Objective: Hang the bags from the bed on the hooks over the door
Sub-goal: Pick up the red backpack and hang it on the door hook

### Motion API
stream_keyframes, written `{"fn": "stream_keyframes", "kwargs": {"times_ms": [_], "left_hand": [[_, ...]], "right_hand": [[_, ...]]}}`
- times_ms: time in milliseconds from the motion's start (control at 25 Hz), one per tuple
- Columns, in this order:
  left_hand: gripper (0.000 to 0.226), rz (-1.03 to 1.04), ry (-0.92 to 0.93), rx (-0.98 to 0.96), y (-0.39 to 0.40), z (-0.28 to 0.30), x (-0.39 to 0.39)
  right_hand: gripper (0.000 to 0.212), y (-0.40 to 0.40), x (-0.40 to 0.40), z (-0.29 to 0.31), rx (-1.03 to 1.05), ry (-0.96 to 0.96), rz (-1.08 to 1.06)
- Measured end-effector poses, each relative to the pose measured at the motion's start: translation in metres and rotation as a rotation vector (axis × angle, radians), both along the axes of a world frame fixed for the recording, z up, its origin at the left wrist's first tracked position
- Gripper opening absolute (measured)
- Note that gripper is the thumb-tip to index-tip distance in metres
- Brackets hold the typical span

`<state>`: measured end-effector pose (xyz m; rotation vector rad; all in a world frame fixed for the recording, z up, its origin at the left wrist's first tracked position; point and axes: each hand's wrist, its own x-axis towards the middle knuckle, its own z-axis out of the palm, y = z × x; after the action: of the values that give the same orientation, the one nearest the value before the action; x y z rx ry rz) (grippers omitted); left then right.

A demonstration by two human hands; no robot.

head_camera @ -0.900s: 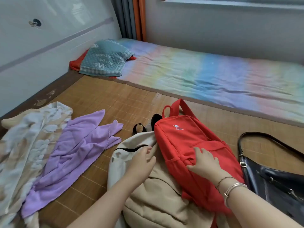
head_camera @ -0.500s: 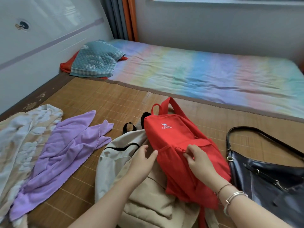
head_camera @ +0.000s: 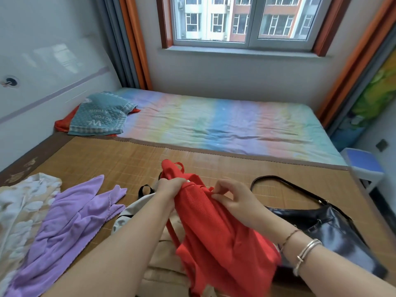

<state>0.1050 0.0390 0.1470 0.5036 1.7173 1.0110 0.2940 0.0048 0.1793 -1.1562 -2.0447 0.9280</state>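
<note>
A red backpack (head_camera: 216,232) is lifted off the bed and turned so its mesh back faces me. My left hand (head_camera: 171,187) grips its top edge near the carry loop. My right hand (head_camera: 233,200) pinches the top of the mesh panel on the right side. Under it lies a beige backpack (head_camera: 137,209) with a black loop, mostly hidden by my arms and the red bag. A black glossy shoulder bag (head_camera: 327,224) lies on the bamboo mat (head_camera: 120,159) to the right, strap curved toward the mattress. No door or hooks are in view.
A purple cloth (head_camera: 70,221) and a floral cloth (head_camera: 19,206) lie on the mat at left. Beyond is a rainbow-striped mattress (head_camera: 225,125) with a teal pillow (head_camera: 100,114). A window (head_camera: 240,20) is ahead, a blue stool (head_camera: 362,163) at the bed's right edge.
The red backpack went from lying front-up on the beige bag to being raised and flipped, mesh back toward me. Both hands moved up to its top. My view tilted up to the window.
</note>
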Motion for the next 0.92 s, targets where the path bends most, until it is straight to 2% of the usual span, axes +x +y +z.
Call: {"fn": "stream_keyframes", "kwargs": {"times_ms": [80, 120, 160, 240, 520, 680, 800, 920], "left_hand": [[0.014, -0.051, 0.022, 0.098, -0.009, 0.021, 0.014], [0.010, -0.088, 0.021, 0.151, -0.013, 0.033, 0.023], [0.019, -0.137, 0.027, 0.202, -0.018, 0.048, 0.033], [0.024, -0.232, 0.046, 0.291, -0.030, 0.075, 0.054], [0.027, -0.750, 0.029, 0.584, -0.084, 0.186, 0.156], [0.034, -0.994, -0.077, 0.699, -0.145, 0.242, 0.242], [0.035, -1.158, -0.146, 0.741, -0.206, 0.261, 0.319], [0.035, -1.311, -0.200, 0.735, -0.280, 0.265, 0.409]], "right_hand": [[0.012, -0.018, 0.007, 0.021, -0.127, 0.026, 0.002], [0.011, -0.027, 0.012, 0.032, -0.215, 0.026, 0.002], [0.012, -0.038, 0.020, 0.043, -0.293, 0.028, -0.015], [0.014, -0.057, 0.035, 0.063, -0.334, 0.068, -0.101], [0.021, -0.148, 0.143, 0.128, 0.036, 0.365, -0.925], [0.017, -0.236, 0.240, 0.162, 0.271, 0.296, -1.340], [0.031, -0.326, 0.315, 0.186, 0.442, 0.185, -1.670], [0.053, -0.441, 0.387, 0.204, 0.461, 0.076, -1.957]]}}
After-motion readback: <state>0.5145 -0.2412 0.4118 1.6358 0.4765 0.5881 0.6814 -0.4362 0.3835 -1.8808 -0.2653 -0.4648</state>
